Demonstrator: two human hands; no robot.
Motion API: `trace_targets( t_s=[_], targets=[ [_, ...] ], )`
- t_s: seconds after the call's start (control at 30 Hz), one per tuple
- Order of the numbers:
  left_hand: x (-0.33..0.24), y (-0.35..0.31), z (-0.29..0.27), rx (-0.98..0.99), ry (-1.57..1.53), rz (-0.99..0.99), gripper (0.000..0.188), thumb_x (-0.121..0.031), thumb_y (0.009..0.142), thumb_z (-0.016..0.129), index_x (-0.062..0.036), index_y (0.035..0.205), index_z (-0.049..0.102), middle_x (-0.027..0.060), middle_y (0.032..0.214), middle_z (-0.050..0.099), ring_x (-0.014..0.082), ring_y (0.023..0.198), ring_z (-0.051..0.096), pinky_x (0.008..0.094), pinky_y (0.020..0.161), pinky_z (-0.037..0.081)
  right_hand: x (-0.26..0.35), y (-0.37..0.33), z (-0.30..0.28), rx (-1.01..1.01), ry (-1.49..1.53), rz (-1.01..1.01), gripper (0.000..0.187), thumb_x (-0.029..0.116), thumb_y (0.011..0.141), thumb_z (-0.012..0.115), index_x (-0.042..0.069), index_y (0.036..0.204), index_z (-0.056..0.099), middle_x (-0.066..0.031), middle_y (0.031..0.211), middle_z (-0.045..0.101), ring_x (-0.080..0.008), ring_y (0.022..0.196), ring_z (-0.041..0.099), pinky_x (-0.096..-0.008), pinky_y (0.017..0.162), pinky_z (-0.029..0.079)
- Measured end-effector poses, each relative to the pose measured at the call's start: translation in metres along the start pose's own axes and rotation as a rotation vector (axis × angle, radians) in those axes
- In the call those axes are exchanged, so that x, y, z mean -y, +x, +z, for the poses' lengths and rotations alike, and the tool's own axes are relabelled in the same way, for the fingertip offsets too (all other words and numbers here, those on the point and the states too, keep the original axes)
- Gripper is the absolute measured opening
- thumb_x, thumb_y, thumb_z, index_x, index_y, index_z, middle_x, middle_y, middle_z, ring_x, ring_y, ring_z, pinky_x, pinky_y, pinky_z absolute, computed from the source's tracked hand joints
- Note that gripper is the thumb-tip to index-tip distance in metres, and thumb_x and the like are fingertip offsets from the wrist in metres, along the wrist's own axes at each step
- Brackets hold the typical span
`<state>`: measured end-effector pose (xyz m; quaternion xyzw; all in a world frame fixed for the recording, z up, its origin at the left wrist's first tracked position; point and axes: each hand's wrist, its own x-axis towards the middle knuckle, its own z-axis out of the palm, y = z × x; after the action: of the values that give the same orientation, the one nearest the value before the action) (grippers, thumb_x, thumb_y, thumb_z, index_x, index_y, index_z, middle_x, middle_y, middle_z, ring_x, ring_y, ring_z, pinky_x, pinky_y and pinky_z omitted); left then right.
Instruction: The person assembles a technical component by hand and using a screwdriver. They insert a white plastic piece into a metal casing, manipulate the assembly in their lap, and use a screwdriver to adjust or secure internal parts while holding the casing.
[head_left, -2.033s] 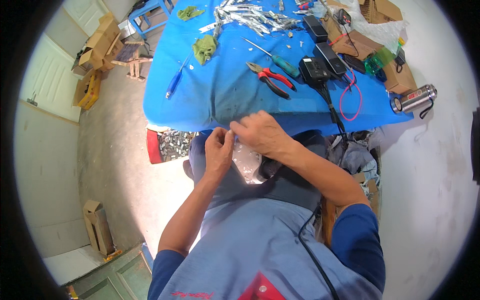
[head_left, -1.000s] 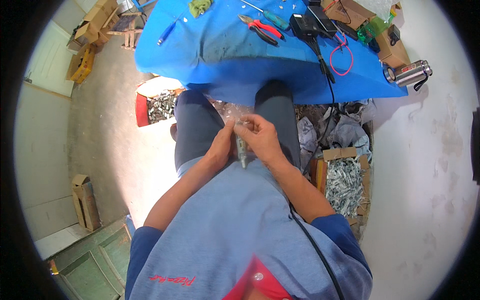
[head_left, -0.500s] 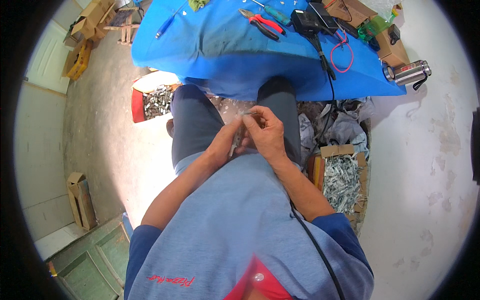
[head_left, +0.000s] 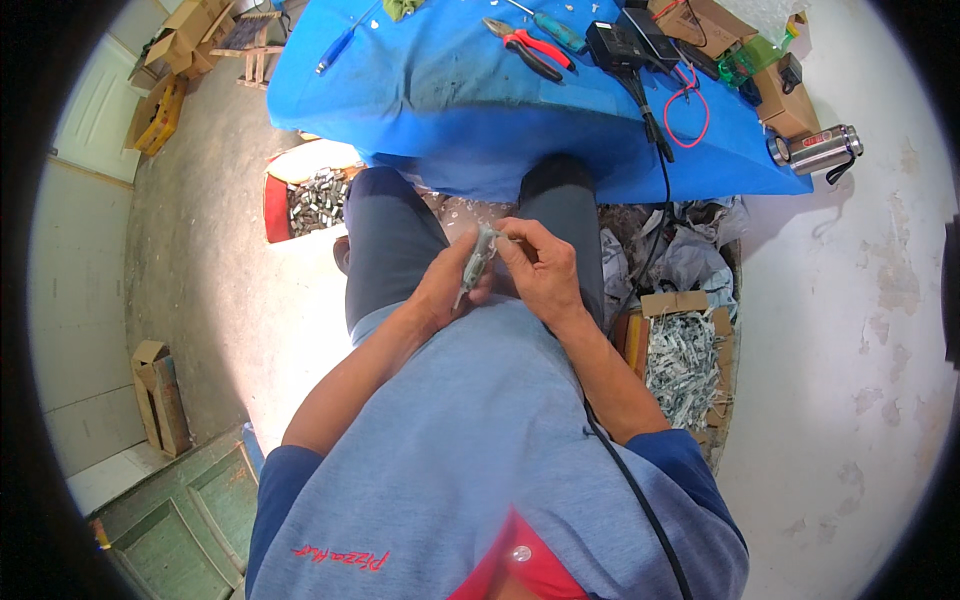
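Above my lap, my left hand (head_left: 446, 278) is closed around a narrow, pale grey-green part (head_left: 476, 268), a long slim piece whose exact kind I cannot make out. The part lies tilted, its upper end pointing away from me. At that upper end my right hand (head_left: 546, 268) has thumb and forefinger pinched together. Whatever sits between those fingertips is too small to tell. The other right fingers are curled in.
A blue-covered table (head_left: 430, 90) stands ahead, bearing red-handled pliers (head_left: 530, 50), screwdrivers (head_left: 336, 52) and a black power adapter (head_left: 612, 45). A steel flask (head_left: 825, 147) lies at right. Metal pieces fill a box (head_left: 318, 200) at left; grey strips fill another (head_left: 683, 365) at right.
My right hand has shifted slightly right, away from my left thumb. The grey-green part in my left hand has turned and shows more of its face.
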<state>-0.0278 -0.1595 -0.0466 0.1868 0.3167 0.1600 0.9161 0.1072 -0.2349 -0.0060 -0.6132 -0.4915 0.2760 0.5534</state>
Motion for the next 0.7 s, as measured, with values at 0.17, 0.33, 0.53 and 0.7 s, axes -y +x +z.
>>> trace_targets(
  t_s=[0.17,0.33,0.53,0.7],
  targets=[
    [-0.005,-0.002,-0.003,0.002,-0.055,0.015,0.042,-0.047,0.099,0.044,-0.0112,0.081,0.054,0.0005,0.062,0.050,0.0101,0.048,0.043,0.0226,0.041,0.032,0.019,-0.008,0.002,-0.044,-0.001,-0.088,0.013,0.006,0.085,0.068,0.001,0.095,0.061,-0.0090,0.087,0.067,-0.0134,0.071,0.065,-0.0259,0.062,0.052],
    [-0.004,-0.002,-0.003,-0.097,-0.002,0.051,0.044,-0.048,0.098,0.044,-0.0112,0.076,0.053,0.0000,0.059,0.049,0.0103,0.048,0.042,0.0236,0.043,0.031,0.018,-0.016,-0.010,0.001,-0.178,-0.308,0.024,0.005,0.078,0.071,0.002,0.097,0.057,-0.0113,0.096,0.067,-0.0178,0.079,0.067,-0.0291,0.064,0.055],
    [-0.002,0.002,-0.018,-0.034,0.028,0.143,0.041,-0.050,0.096,0.050,-0.0116,0.080,0.052,-0.0012,0.060,0.049,0.0107,0.050,0.044,0.0243,0.045,0.033,0.031,-0.033,-0.013,0.145,-0.096,-0.073,0.040,0.008,0.076,0.072,0.000,0.108,0.051,-0.0124,0.099,0.065,-0.0194,0.085,0.067,-0.0298,0.070,0.055],
    [-0.003,0.003,-0.012,-0.134,0.038,0.189,0.042,-0.049,0.096,0.050,-0.0110,0.078,0.051,-0.0004,0.060,0.047,0.0108,0.051,0.044,0.0248,0.048,0.035,0.033,-0.034,-0.021,0.225,0.170,0.298,0.039,0.012,0.081,0.068,0.000,0.114,0.052,-0.0076,0.097,0.062,-0.0112,0.085,0.060,-0.0236,0.075,0.049]
  ],
)
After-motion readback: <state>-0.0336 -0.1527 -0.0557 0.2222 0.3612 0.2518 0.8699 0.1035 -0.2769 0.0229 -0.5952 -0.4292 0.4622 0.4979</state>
